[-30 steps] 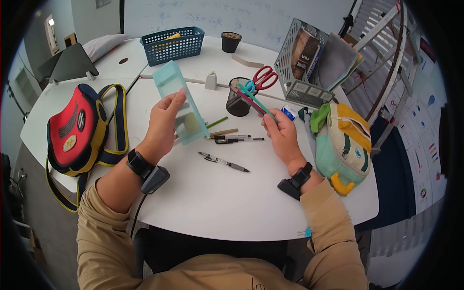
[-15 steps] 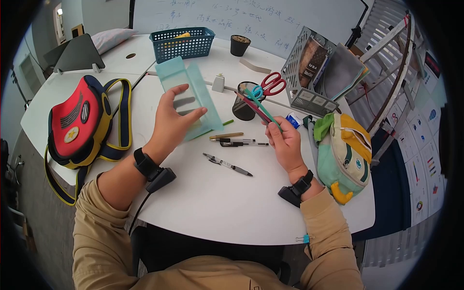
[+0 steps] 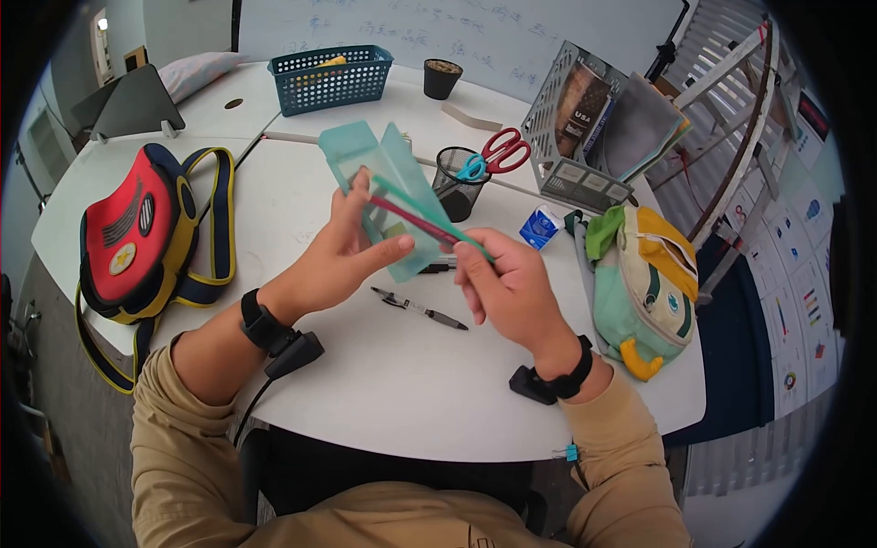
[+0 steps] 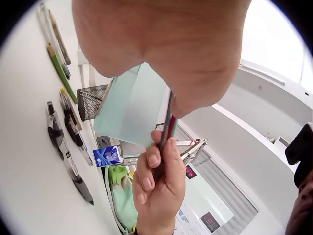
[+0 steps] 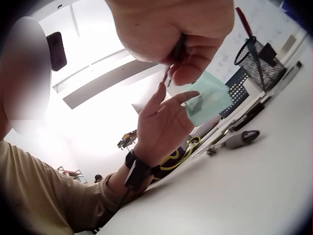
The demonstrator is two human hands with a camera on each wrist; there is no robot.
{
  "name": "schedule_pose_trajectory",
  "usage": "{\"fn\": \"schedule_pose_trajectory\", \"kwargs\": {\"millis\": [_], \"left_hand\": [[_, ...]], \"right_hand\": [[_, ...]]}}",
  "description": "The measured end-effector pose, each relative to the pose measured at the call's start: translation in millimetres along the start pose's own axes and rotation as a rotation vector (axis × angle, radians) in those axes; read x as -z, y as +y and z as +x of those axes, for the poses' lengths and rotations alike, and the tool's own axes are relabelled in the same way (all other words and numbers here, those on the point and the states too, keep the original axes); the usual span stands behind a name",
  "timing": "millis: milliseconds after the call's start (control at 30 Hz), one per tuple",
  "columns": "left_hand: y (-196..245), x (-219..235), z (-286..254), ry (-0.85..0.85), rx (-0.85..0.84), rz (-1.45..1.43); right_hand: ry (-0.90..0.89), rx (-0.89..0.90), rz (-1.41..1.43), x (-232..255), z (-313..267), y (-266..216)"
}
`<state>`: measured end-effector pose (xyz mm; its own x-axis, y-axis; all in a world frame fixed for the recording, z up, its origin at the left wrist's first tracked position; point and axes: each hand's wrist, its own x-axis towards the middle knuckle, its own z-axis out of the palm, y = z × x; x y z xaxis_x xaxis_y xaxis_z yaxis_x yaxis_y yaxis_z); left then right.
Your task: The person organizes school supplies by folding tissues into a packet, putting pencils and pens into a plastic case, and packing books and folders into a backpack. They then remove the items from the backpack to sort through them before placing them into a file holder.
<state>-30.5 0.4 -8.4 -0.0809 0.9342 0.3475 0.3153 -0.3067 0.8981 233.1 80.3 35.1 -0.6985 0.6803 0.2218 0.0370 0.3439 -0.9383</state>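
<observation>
My left hand (image 3: 329, 260) holds a translucent teal plastic pencil case (image 3: 416, 178) tilted above the table, with its lid raised. Between thumb and fingers, my right hand (image 3: 512, 288) pinches a few pencils, among them a green pencil (image 3: 434, 216) and a dark red pencil (image 3: 402, 212). Their far ends lie across the case in the head view, close to the left fingers. A grey clicker pen (image 3: 420, 308) lies on the table below the hands. In the left wrist view, a black pen (image 4: 73, 128) and a green pencil (image 4: 61, 73) lie nearby.
Beyond the hands stands a mesh pen cup (image 3: 463, 196) with red-handled scissors (image 3: 505, 151). A blue and white packet (image 3: 541, 226) and a green and yellow bag (image 3: 644, 283) are at right, a red backpack (image 3: 132, 228) at left. A blue basket (image 3: 331, 87) stands behind.
My right hand has moved left with the pencils, bringing them from beside the pen cup over the pencil case. The case's lid has swung up, and the left thumb has spread from its first grip.
</observation>
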Motion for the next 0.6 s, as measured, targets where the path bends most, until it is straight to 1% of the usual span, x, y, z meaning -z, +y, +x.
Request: {"fn": "schedule_pose_trajectory", "kwargs": {"millis": [33, 100, 133, 233, 333, 400, 467, 500, 600], "left_hand": [[3, -2, -1, -0.002, 0.002, -0.042], [10, -8, -2, -0.001, 0.006, -0.125], [10, -9, -2, -0.002, 0.001, -0.113], [13, -14, -4, 0.003, -0.014, -0.082], [15, -23, -10, 0.009, -0.032, -0.068], [13, -27, -12, 0.008, -0.045, -0.068], [4, -34, -12, 0.022, -0.085, -0.156], [7, -36, -10, 0.028, -0.104, -0.200], [21, -36, -11, 0.003, -0.070, -0.334]], "right_hand": [[0.003, -0.055, -0.030, -4, -3, -5], [0.107, -0.073, -0.146, -9, -5, -6], [0.158, -0.080, -0.205, -10, -5, -6], [0.189, -0.033, -0.303, -10, -4, -4], [0.236, 0.010, -0.279, -13, -3, -5], [0.217, 0.004, -0.304, -11, -2, -5], [0.208, 0.007, -0.334, -10, -2, -5], [0.209, 0.013, -0.350, -11, -3, -8], [0.169, 0.040, -0.404, -10, -4, -3]]}}
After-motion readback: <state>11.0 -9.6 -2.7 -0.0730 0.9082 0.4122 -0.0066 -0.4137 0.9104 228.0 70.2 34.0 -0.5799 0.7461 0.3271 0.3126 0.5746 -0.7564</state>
